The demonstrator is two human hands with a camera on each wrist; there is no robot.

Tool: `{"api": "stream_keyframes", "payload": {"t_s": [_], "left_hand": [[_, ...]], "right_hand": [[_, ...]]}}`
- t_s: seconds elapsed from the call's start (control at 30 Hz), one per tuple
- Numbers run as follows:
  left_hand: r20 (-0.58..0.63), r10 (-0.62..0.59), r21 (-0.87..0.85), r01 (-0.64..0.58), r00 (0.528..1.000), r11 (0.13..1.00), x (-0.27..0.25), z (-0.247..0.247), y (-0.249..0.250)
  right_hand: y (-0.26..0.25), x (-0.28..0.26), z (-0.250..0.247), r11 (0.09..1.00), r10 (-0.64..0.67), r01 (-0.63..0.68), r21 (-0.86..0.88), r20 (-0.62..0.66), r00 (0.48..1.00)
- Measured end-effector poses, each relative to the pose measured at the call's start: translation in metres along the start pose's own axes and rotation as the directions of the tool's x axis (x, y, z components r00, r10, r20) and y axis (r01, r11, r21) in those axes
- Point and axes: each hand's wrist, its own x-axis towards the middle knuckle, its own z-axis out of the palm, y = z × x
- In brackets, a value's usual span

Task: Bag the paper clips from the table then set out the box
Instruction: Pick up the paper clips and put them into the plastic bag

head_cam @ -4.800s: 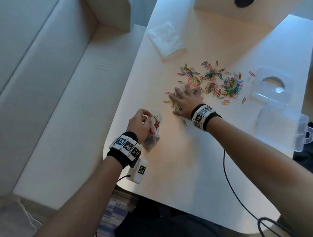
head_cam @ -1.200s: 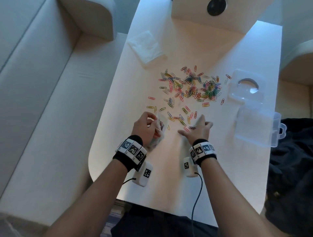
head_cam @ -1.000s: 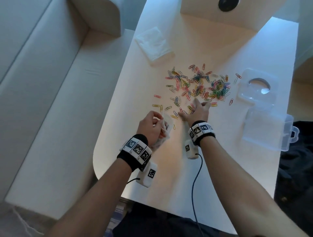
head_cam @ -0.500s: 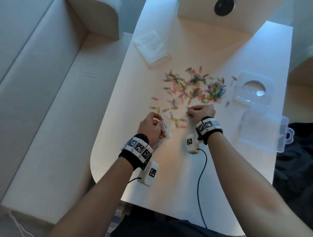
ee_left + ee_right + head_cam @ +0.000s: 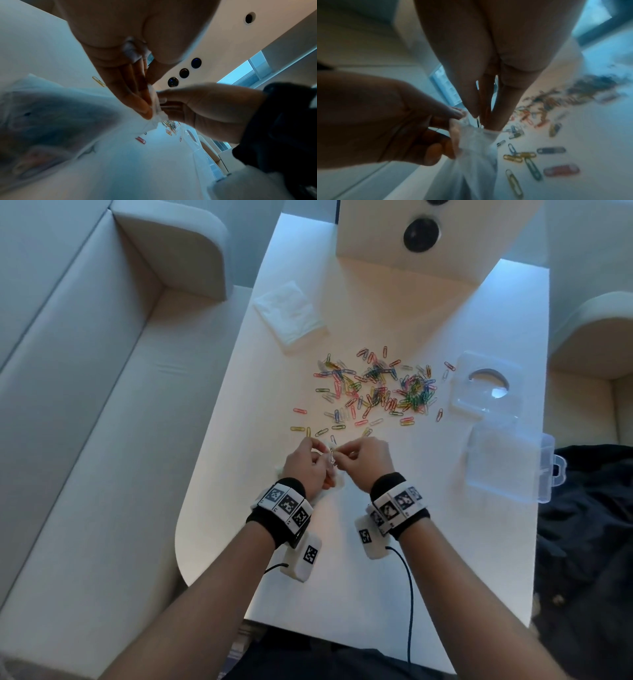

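The left hand (image 5: 305,463) is gripping the mouth of the bag (image 5: 471,148) near the table's (image 5: 342,594) left edge. The right hand (image 5: 364,460) is pinching clips (image 5: 333,455) at the bag's opening. More clips are lying scattered (image 5: 376,392) farther off, mid-table. The box (image 5: 507,463) is sitting open at the right edge, its lid (image 5: 486,388) just beyond. Wristbands (image 5: 287,505) are showing black-and-white square codes; no readable writing is showing.
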Motion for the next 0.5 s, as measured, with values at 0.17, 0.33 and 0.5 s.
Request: {"api": "stream_keyframes", "payload": {"t_s": [0.17, 0.33, 0.5], "left_hand": [[-0.003, 0.033, -0.012, -0.033, 0.999, 0.999, -0.004, -0.007, 0.0], [-0.046, 0.016, -0.034, -0.018, 0.999, 0.999, -0.003, -0.03, -0.013], [-0.086, -0.023, -0.083, 0.016, 0.996, 0.996, 0.0, -0.054, -0.031]], "right_hand": [[-0.016, -0.005, 0.001, 0.967, -0.149, 0.17, -0.193, 0.115, 0.982], [0.04, -0.002, 0.013, 0.97, 0.241, -0.228, 0.089, -0.182, 0.953], [0.054, 0.003, 0.057, 0.957, 0.283, -0.262, 0.123, -0.204, 0.937]]}}
